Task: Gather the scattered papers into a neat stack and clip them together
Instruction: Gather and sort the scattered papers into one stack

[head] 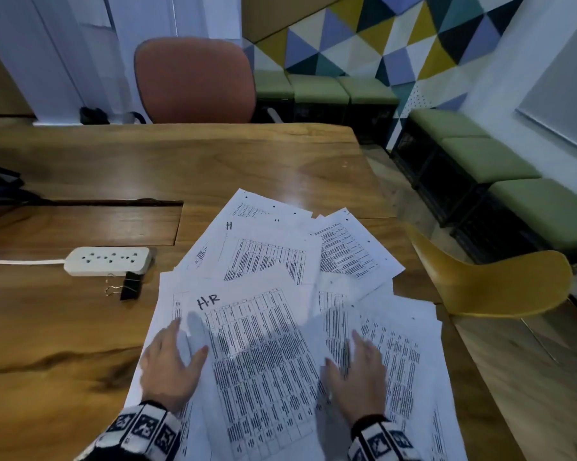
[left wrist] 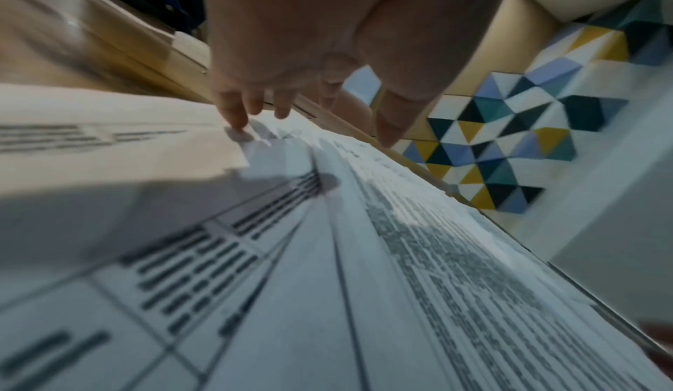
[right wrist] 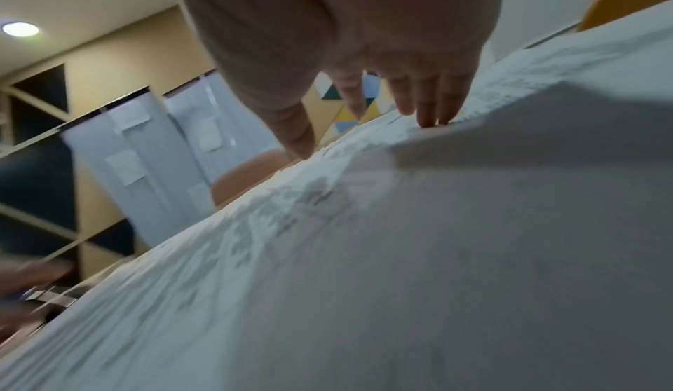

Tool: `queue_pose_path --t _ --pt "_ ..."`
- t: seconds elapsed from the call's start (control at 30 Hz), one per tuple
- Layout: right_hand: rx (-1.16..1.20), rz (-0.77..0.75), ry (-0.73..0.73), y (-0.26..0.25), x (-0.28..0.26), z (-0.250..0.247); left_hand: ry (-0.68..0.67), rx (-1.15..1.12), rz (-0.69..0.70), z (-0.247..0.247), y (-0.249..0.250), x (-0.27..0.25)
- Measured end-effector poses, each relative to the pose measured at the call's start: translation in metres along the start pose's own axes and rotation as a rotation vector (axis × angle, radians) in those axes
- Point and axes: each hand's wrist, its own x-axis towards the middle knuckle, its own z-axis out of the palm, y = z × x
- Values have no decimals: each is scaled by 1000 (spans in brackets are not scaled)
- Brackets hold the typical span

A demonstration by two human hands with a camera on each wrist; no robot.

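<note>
Several printed papers (head: 267, 344) lie fanned out and overlapping on the wooden table (head: 81, 344), the nearest sheet marked "H.R". My left hand (head: 170, 364) lies flat on the left side of that sheet, fingers straight. My right hand (head: 356, 377) lies flat on the sheets to the right, fingers spread. In the left wrist view the left hand's fingertips (left wrist: 236, 118) touch the papers (left wrist: 328, 282). The right wrist view shows the right hand's fingertips (right wrist: 426, 118) on the papers (right wrist: 400, 253). A black binder clip (head: 130, 286) with gold handles lies left of the papers.
A white power strip (head: 109, 260) with its cord sits just behind the clip. A cable slot (head: 81, 224) is cut into the table. A yellow chair (head: 499, 281) stands at the right edge, a red chair (head: 194, 81) across the table. Green benches (head: 489, 161) line the wall.
</note>
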Motion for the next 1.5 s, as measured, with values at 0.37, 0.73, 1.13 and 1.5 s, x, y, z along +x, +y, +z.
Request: queue_pose_path --t 0.37,0.73,1.13,1.5 --pt "464 26 -290 -15 -8 1 -106 -183 -49 2 25 -21" --pt "319 -125 16 8 -3 4 -75 -244 50 -1 19 -12" --pt "594 -98 -474 28 13 -7 -197 -658 20 -1 55 31" --pt "672 -37 -357 33 16 -3 -391 -551 36 4 14 3"
